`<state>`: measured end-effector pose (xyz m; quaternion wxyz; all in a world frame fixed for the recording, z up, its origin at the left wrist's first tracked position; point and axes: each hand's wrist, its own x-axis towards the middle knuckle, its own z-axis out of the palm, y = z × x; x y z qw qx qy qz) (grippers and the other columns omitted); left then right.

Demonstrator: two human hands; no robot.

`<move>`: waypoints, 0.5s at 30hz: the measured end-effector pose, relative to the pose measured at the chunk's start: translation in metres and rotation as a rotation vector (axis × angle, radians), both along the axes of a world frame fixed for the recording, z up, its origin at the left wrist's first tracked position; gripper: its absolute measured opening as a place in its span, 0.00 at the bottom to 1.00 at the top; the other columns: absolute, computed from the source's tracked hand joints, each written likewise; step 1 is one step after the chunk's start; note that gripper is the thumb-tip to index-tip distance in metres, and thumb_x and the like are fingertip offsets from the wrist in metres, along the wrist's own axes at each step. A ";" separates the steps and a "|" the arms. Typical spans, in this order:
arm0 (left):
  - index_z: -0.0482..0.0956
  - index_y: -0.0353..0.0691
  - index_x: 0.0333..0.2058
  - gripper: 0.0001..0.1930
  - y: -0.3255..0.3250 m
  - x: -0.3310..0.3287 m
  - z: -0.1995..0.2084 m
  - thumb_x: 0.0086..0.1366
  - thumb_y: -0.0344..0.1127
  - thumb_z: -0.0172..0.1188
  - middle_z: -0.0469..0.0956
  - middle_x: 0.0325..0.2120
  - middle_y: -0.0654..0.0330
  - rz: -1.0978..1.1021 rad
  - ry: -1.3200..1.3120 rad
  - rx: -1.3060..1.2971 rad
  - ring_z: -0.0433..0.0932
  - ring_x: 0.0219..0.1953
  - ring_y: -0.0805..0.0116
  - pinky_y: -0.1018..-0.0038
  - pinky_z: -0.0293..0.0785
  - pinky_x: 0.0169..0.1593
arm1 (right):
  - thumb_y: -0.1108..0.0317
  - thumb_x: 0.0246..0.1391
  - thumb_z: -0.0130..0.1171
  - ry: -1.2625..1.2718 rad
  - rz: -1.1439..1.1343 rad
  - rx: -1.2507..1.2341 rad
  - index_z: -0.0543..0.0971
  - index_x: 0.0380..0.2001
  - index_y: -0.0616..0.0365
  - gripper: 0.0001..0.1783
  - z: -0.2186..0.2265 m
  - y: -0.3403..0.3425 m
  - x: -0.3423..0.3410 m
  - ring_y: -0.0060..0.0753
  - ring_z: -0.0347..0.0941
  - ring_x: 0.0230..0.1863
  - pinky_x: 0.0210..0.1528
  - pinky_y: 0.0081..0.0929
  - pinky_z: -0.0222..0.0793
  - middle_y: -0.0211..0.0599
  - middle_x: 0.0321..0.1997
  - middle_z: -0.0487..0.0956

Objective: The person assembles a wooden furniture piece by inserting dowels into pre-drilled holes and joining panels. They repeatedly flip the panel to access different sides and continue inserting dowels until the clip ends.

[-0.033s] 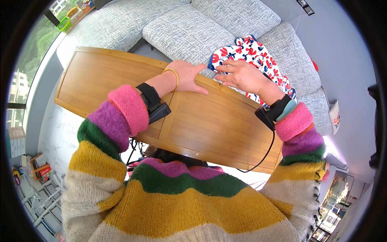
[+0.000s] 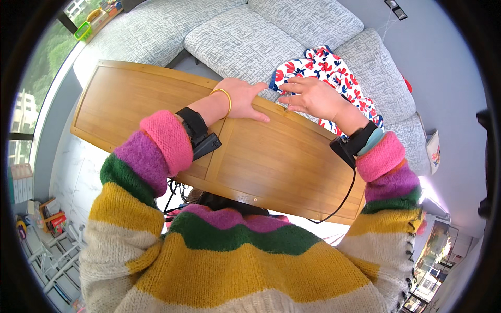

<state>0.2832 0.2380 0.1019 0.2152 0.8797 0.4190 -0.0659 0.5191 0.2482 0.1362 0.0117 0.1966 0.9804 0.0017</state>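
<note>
A long wooden table [image 2: 282, 151] with a smooth brown top lies in front of me. At its far edge rests my left hand [image 2: 240, 99], a gold bangle on the wrist; the thumb lies apart on the wood and the index finger stretches out along the edge. My right hand [image 2: 315, 99] is just to the right, over the same edge, with fingers spread and fingertips toward my left hand. I see nothing held in either hand. Beyond the right hand, a white cloth [image 2: 334, 68] with red and navy flower shapes lies bunched on the sofa.
A grey textured sofa [image 2: 240, 41] runs along the table's far side. Dark straps with black devices [image 2: 206, 145] sit on both wrists, and a black cable [image 2: 347, 195] hangs from the right one. Shelves with books and boxes [image 2: 49, 219] stand at lower left.
</note>
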 end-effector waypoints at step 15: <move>0.62 0.50 0.56 0.45 -0.001 -0.002 0.001 0.45 0.73 0.56 0.78 0.25 0.51 -0.005 -0.050 0.065 0.77 0.33 0.50 0.62 0.72 0.36 | 0.52 0.40 0.63 0.046 0.064 -0.093 0.79 0.29 0.58 0.20 0.016 0.019 -0.013 0.41 0.75 0.39 0.39 0.34 0.71 0.36 0.35 0.79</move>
